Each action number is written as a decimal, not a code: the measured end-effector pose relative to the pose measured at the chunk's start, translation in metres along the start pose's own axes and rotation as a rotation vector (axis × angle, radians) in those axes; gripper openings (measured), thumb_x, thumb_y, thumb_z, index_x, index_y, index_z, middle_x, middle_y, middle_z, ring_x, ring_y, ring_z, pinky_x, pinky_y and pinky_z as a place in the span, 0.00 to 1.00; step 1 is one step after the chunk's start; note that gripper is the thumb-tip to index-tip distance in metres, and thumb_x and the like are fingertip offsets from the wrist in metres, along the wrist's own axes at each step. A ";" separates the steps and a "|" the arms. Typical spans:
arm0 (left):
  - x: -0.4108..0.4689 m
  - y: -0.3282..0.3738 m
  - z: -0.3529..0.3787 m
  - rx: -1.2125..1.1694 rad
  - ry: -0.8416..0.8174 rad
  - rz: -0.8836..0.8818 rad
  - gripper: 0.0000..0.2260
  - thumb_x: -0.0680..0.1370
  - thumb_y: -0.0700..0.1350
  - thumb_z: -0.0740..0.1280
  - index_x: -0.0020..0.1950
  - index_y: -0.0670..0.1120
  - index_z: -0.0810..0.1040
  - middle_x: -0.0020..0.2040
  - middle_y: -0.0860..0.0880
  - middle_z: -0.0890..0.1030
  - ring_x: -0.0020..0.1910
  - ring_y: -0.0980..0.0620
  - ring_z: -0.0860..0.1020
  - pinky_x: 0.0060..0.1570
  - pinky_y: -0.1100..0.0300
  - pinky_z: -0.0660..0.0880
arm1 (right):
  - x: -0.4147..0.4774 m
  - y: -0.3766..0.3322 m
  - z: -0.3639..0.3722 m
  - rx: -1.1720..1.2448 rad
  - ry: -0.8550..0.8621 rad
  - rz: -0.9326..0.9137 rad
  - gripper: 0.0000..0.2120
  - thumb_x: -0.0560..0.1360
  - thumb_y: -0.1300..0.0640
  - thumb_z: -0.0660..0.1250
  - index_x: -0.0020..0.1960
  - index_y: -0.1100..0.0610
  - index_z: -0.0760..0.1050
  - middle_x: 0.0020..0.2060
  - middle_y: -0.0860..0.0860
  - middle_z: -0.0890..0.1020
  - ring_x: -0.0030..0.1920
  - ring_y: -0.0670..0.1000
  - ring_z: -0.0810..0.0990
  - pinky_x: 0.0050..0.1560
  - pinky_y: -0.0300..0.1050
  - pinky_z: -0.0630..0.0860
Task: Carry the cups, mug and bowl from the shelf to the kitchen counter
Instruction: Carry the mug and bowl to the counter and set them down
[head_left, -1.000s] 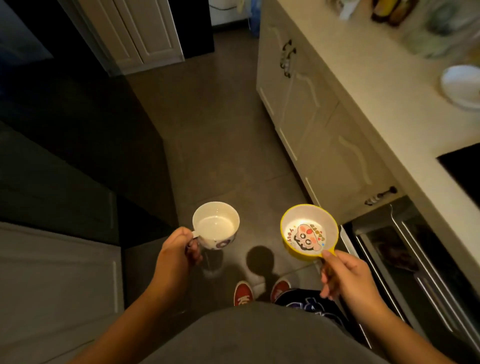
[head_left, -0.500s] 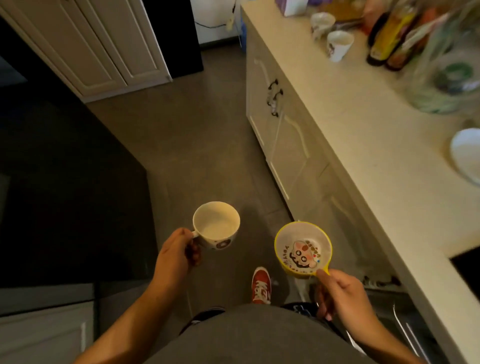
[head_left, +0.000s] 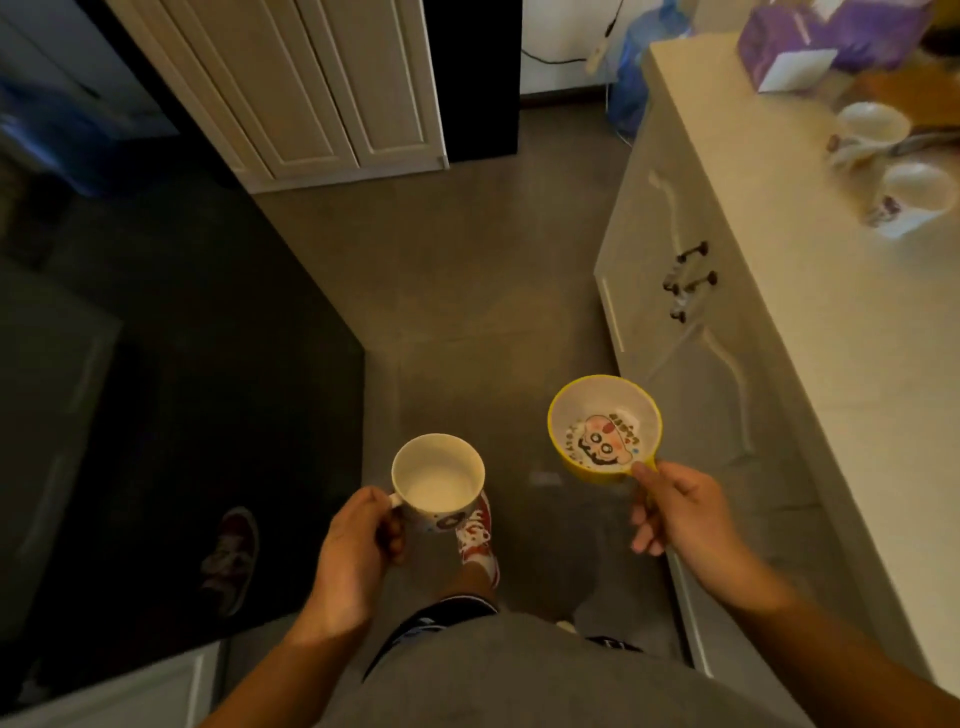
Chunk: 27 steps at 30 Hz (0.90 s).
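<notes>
Head view, looking down. Left hand (head_left: 358, 551) sits lower centre of frame, fingers (head_left: 389, 535) wrapped round the handle of a white mug (head_left: 438, 480); handle is on the mug's left side, mostly hidden by the hand. Mug is upright, mouth up, inside looks white w/ nothing clearly in it, dark print on its lower outer wall. It sits just up and right of the fingers, held over the floor (head_left: 457, 291).

Right hand (head_left: 685, 519) is lower right of frame. Thumb lies on top of a short tab at the near rim of a yellow bowl (head_left: 604, 425); other fingers (head_left: 644, 535) curl under, so the hand is clamped on that tab. Bowl is up and left of the hand, roughly level, white inside w/ a cartoon face printed on the bottom. Also over the floor, near the bench front but not over it.

Bench (head_left: 852, 332) runs along the right edge, pale top, cabinet doors w/ dark knobs below. On it, upper right of frame: two white cups (head_left: 909, 200), blurred, close together, plus a purple box (head_left: 810, 36) at the far end.

A red shoe (head_left: 475, 540) shows under the mug, lower centre. White panelled doors (head_left: 322, 83) at top centre-left. Dark surface fills the left of frame.
</notes>
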<state>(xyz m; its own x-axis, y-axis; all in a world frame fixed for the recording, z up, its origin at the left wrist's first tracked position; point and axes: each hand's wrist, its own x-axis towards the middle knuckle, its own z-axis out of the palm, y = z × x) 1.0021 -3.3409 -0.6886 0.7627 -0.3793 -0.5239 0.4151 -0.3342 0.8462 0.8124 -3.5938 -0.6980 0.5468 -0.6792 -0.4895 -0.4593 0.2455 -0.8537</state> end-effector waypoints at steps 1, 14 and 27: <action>0.018 0.009 -0.001 0.018 0.009 -0.011 0.14 0.74 0.49 0.60 0.28 0.52 0.71 0.28 0.51 0.70 0.30 0.51 0.68 0.31 0.55 0.66 | 0.015 -0.009 0.006 -0.003 0.001 -0.007 0.18 0.80 0.55 0.62 0.33 0.62 0.73 0.21 0.55 0.77 0.17 0.53 0.78 0.16 0.36 0.66; 0.220 0.164 0.064 0.151 -0.192 0.029 0.17 0.80 0.42 0.56 0.32 0.48 0.73 0.28 0.49 0.73 0.30 0.50 0.70 0.32 0.55 0.67 | 0.109 -0.086 0.003 0.028 0.233 0.117 0.18 0.79 0.56 0.63 0.32 0.61 0.74 0.22 0.55 0.79 0.19 0.58 0.78 0.18 0.40 0.69; 0.338 0.267 0.248 0.185 -0.451 -0.020 0.19 0.79 0.41 0.57 0.30 0.50 0.75 0.29 0.48 0.76 0.27 0.53 0.71 0.29 0.59 0.67 | 0.223 -0.132 -0.084 0.109 0.386 0.168 0.17 0.79 0.56 0.62 0.36 0.63 0.77 0.25 0.58 0.81 0.22 0.61 0.79 0.21 0.42 0.72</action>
<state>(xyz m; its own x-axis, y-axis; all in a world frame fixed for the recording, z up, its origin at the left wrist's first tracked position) 1.2480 -3.7719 -0.6640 0.4477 -0.6938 -0.5641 0.3010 -0.4771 0.8257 0.9360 -3.8363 -0.6798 0.1600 -0.8274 -0.5384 -0.4316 0.4319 -0.7919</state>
